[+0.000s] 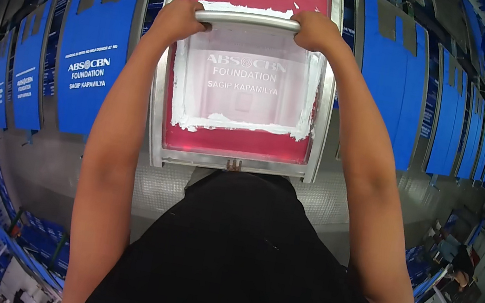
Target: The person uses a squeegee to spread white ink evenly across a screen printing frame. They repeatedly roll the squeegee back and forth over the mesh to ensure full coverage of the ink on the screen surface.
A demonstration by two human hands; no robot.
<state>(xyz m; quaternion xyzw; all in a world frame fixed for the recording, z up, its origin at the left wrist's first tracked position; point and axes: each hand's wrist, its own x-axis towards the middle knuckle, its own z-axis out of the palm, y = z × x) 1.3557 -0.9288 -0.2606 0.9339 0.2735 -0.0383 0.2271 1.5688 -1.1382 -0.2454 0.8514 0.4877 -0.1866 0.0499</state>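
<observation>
In front of me lies a screen-printing frame (162, 83) with metal edges and a red border around a pale mesh window (238, 102). White lettering shows through the mesh, and thick white ink (240, 124) rings the window unevenly. A squeegee (248, 21) with a rounded silver handle spans the far part of the screen. My left hand (182, 21) is closed around its left end, and my right hand (315, 32) grips its right end. Both arms are stretched forward. The squeegee's blade is hidden under the handle.
Blue printed panels (89, 49) hang or lie on boards in a row to the left, and more blue panels (389, 80) line the right. Behind on the right, another person (462, 262) is visible near racks. A patterned metal floor (160, 186) runs beside me.
</observation>
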